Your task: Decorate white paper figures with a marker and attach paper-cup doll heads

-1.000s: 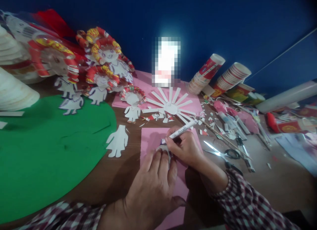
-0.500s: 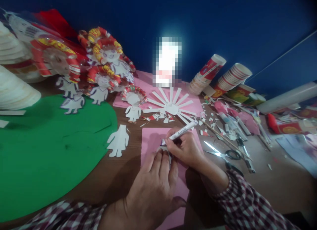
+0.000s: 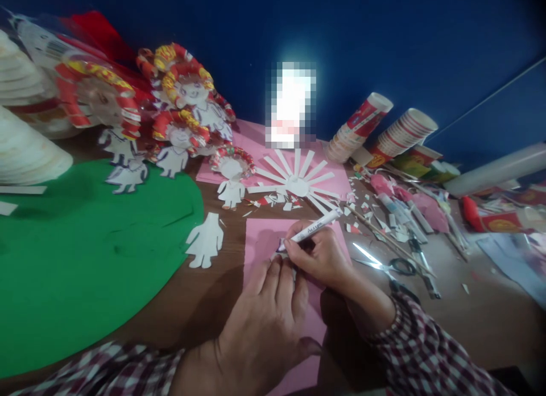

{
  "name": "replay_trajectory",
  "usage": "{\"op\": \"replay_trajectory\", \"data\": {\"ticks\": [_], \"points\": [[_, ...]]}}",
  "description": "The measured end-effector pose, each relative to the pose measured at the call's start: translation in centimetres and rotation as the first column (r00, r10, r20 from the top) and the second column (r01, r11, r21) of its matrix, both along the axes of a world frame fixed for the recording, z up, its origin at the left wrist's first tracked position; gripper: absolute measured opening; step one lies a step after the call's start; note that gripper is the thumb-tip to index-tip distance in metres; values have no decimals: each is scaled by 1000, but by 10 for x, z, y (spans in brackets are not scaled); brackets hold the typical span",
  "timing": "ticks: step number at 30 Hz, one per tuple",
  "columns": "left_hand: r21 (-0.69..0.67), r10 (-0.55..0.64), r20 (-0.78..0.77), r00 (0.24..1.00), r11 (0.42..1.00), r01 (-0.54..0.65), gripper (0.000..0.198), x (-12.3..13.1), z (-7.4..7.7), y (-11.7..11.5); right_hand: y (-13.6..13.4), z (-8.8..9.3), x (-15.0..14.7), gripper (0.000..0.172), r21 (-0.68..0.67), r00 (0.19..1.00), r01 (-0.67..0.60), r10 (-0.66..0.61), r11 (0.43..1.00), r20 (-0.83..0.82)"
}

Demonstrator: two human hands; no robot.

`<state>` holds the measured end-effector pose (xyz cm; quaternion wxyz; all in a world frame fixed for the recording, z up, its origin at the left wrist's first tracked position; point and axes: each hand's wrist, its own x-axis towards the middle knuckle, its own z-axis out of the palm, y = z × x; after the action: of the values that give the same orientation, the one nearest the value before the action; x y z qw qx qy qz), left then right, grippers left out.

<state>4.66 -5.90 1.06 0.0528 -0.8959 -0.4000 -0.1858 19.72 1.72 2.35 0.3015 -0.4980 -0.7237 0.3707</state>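
A white marker pen [image 3: 318, 225] is gripped in my right hand [image 3: 319, 256], its tip down at the pink sheet of paper [image 3: 258, 236]. There the tip meets a white paper cutout [image 3: 280, 255], most of which is hidden under my fingers. Lying flat with fingers stretched out, my left hand [image 3: 268, 316] presses on the cutout and the pink sheet. To the left, a plain white doll-shaped paper cutout [image 3: 205, 242] rests on the brown table. Beyond the sheet lies another doll cutout [image 3: 231, 191] with a ring of patterned paper round its head.
A green round sheet [image 3: 85, 271] covers the left side. Several decorated paper dolls [image 3: 173, 157] stand behind it. A fringed white paper piece [image 3: 297, 185] lies on pink paper at the back. Open scissors [image 3: 375, 264], paper scraps and stacked paper cups [image 3: 403, 135] are on the right.
The marker tip has barely shifted and a little dark line shows beside it. Both hands stay in place; the whole view has moved slightly.
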Motion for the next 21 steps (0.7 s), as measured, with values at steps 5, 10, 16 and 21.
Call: {"op": "replay_trajectory", "data": {"ticks": [5, 10, 16, 21], "points": [[-2, -5, 16, 1000, 1000, 5, 93, 0, 1, 1, 0, 0, 0, 4, -6, 1000, 2, -2, 1000, -4], [6, -4, 21, 1000, 1000, 4, 92, 0, 1, 1, -1, 1, -2, 6, -56, 996, 70, -73, 996, -59], [5, -5, 18, 1000, 1000, 5, 94, -1, 2, 1, 0, 3, -2, 7, -33, 998, 64, -64, 997, -17], [22, 4, 24, 1000, 1000, -5, 94, 0, 2, 2, -1, 1, -1, 9, -11, 999, 39, -39, 999, 3]]}}
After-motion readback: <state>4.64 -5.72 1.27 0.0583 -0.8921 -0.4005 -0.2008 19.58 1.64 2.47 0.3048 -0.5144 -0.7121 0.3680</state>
